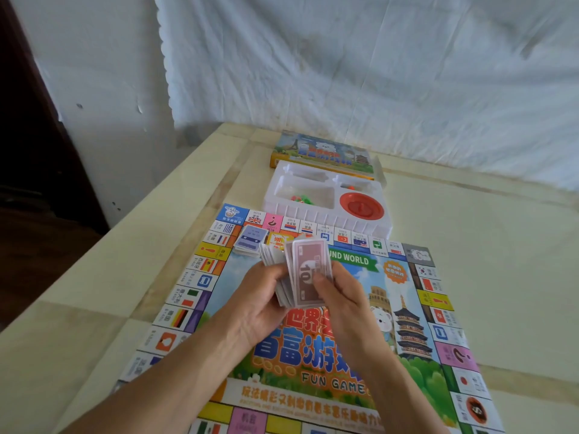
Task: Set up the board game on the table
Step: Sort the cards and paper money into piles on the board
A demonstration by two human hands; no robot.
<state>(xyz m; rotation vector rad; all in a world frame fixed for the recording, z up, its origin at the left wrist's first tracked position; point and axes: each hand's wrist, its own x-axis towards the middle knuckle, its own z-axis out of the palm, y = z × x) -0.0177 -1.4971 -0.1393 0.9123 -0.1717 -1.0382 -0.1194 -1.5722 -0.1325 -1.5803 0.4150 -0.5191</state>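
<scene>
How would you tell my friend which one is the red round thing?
Find the colourful game board; a white plastic tray sits at its far edge. In the tray's near right pocket lies the red disc. It is the only big round thing there; the next pocket holds small green bits.

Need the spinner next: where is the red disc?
In the head view, the red disc sits in the right compartment of the white tray, at the far edge of the board.
</scene>
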